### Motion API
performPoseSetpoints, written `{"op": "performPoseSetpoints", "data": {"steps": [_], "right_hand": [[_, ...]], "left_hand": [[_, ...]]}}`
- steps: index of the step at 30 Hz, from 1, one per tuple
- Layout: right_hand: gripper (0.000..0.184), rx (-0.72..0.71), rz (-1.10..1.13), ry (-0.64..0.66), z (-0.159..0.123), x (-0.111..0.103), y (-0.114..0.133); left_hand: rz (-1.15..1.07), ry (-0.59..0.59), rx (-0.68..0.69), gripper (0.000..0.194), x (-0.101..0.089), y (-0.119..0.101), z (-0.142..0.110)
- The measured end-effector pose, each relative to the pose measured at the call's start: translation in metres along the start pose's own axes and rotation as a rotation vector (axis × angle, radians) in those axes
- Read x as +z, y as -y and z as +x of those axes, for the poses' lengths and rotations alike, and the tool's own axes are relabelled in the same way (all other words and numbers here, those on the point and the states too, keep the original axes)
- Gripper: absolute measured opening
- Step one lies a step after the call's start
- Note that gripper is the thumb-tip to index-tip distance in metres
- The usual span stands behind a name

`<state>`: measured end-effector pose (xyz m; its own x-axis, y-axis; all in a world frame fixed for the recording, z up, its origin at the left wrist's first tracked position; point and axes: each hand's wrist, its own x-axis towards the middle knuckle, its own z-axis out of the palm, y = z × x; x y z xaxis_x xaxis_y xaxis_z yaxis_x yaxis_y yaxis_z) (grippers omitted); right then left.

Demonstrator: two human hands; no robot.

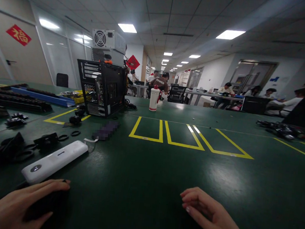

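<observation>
My left hand (22, 202) rests at the near left edge of the dark green table (147, 171), its fingers curved over a small black object (42, 204) that I cannot identify. A long white device (53, 160) lies just beyond its fingertips. My right hand (207, 213) lies on the bare mat at the near right, fingers loosely curled under, with nothing visible in it.
An open black computer case (102, 88) stands at the back left with a grey power supply (108, 40) on top. A white bottle (154, 98) stands mid-table. Yellow outlines (190, 138) mark the mat. Black parts (11, 147) litter the left. People sit at far desks (224, 94).
</observation>
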<state>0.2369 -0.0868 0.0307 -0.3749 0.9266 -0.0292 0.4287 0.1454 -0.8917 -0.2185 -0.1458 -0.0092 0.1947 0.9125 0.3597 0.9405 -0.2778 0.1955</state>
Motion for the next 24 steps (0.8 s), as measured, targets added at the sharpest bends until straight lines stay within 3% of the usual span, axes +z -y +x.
{"op": "performPoseSetpoints", "data": {"steps": [2,4,8,10,12,15,17,19,24], "right_hand": [[0.018,0.006,0.002,0.014,-0.001,-0.001,0.001],[0.018,0.009,-0.012,0.041,0.002,-0.003,0.005],[0.021,-0.029,-0.07,0.078,0.031,-0.012,0.019],[0.025,-0.085,-0.033,0.048,0.061,-0.016,0.024],[0.031,-0.154,0.029,-0.064,0.096,-0.017,0.023],[0.037,-0.211,0.13,-0.155,0.145,-0.015,0.006],[0.037,-0.201,0.17,-0.229,0.167,-0.012,-0.01],[0.036,-0.189,0.185,-0.293,0.179,-0.01,-0.024],[0.033,-0.25,0.173,-0.296,0.18,-0.009,-0.037]], "left_hand": [[-0.017,0.063,0.014,0.05,-0.004,-0.008,0.006],[-0.044,0.106,0.035,0.049,-0.013,-0.029,0.025],[-0.085,0.125,0.138,0.044,-0.02,-0.098,0.11],[-0.131,0.041,0.257,0.043,-0.003,-0.132,0.161],[-0.145,0.004,0.337,0.044,0.029,-0.158,0.206],[-0.131,-0.019,0.339,0.047,0.082,-0.182,0.25],[-0.136,-0.04,0.299,0.048,0.107,-0.19,0.263],[-0.159,-0.056,0.284,0.049,0.119,-0.193,0.268],[-0.321,-0.052,0.329,0.065,0.122,-0.187,0.264]]}}
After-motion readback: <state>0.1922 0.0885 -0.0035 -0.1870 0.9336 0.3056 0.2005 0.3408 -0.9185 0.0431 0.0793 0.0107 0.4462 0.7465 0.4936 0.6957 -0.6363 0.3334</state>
